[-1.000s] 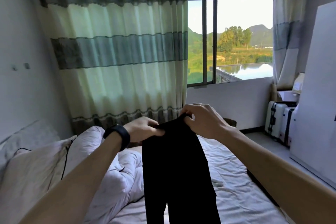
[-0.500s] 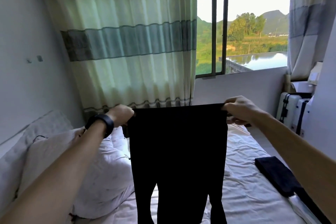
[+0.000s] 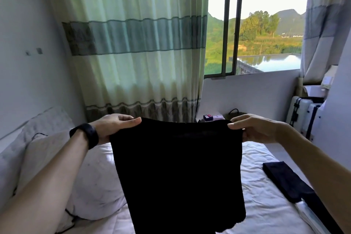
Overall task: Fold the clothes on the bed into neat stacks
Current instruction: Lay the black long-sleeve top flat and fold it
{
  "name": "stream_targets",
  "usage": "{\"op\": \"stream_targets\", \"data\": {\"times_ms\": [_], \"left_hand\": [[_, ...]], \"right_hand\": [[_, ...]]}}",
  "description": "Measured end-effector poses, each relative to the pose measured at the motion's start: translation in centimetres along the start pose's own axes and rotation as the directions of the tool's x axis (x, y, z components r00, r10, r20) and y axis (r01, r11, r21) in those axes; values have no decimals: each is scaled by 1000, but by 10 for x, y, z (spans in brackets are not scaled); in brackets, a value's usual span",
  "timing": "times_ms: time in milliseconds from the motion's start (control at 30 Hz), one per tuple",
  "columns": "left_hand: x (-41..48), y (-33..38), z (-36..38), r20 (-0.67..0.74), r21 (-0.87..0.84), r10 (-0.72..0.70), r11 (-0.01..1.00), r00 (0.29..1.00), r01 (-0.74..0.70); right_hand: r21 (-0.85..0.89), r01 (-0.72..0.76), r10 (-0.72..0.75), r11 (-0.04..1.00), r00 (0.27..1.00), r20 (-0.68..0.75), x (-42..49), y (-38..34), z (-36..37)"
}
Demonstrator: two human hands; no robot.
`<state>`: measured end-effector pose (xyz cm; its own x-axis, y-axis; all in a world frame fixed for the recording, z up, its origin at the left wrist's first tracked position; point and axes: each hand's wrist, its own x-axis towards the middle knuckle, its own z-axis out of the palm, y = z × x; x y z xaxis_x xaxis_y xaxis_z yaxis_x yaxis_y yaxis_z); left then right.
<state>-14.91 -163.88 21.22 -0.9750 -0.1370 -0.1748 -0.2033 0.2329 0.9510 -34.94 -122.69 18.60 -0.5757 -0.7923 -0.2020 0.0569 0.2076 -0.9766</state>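
Head cam: the black garment [image 3: 176, 173] hangs in the air over the bed [image 3: 266, 214]. The left hand [image 3: 115, 126] and right hand [image 3: 254, 129] each pinch a top corner in their fingers [image 3: 235, 125], level with each other. Its long axis drops straight down from both grips, so I'd guess the next move is laying it flat.

Black trousers [image 3: 178, 173] between two raised hands [image 3: 114, 127]

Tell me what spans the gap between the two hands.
In the head view, the top edge of the black garment stretches from the left hand to the right hand.
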Motion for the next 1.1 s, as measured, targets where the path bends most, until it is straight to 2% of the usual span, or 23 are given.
{"op": "stream_targets", "data": {"times_ms": [67, 100, 167, 233, 300, 367, 433, 500, 567, 600, 633, 700, 767, 900, 967, 1000, 1100], "left_hand": [[-5, -8, -10, 46, 2, 35, 999, 998, -35], [-9, -10, -13, 71, 55, 32, 998, 997, -36], [-18, -14, -18, 31, 328, -7, 945, 999, -4], [-18, -18, -25, -89, 569, 106, 822, 990, -37], [-18, -25, -29, -269, 636, 301, 769, 915, -66], [-21, -32, -27, -438, 639, 423, 767, 793, -55], [-20, -41, -23, -433, 713, 507, 698, 746, -60], [-18, -51, -15, -364, 760, 534, 643, 763, -88], [-18, -67, -10, -361, 704, 467, 704, 807, -92], [-18, -78, -8, -375, 686, 422, 725, 825, -59], [-19, -91, -6, -376, 687, 384, 726, 843, -25], [-20, -117, -6, -316, 720, 339, 694, 886, -8], [-26, -133, -6, -227, 768, 336, 639, 914, -44], [-43, -149, -6, -16, 906, 332, 404, 943, -127], [-52, -157, -2, -20, 934, 288, 348, 957, -85], [-58, -161, 0, -53, 917, 306, 392, 950, -75], [-75, -167, 15, -297, 734, 355, 678, 887, -25]], "right_hand": [[-115, 32, -43, 993, 994, -100, 1, 3, 1], [-198, 37, -72, 980, 982, -175, 2, 6, 2], [-388, 39, -171, 921, 934, -313, 6, 12, 4], [-524, 31, -278, 851, 874, -400, 10, 20, 8], [-547, 36, -334, 836, 824, -457, 15, 32, 11], [-537, 26, -353, 843, 780, -517, 21, 45, 17], [-543, -32, -324, 839, 772, -547, 24, 55, 27], [-517, -41, -270, 855, 817, -510, 24, 63, 34], [-455, -12, -218, 890, 865, -451, 24, 75, 39], [-454, 3, -234, 891, 860, -453, 22, 80, 43], [-476, 17, -283, 879, 822, -494, 21, 85, 46], [-541, -19, -385, 841, 683, -621, 15, 95, 55], [-520, -76, -383, 851, 586, -714, 6, 101, 66], [-569, -218, -383, 793, 548, -744, -13, 109, 86], [-588, -253, -398, 768, 531, -748, -23, 114, 90], [-585, -250, -402, 772, 521, -753, -27, 117, 92], [-473, -128, -353, 871, 507, -787, -36, 127, 95]]}}
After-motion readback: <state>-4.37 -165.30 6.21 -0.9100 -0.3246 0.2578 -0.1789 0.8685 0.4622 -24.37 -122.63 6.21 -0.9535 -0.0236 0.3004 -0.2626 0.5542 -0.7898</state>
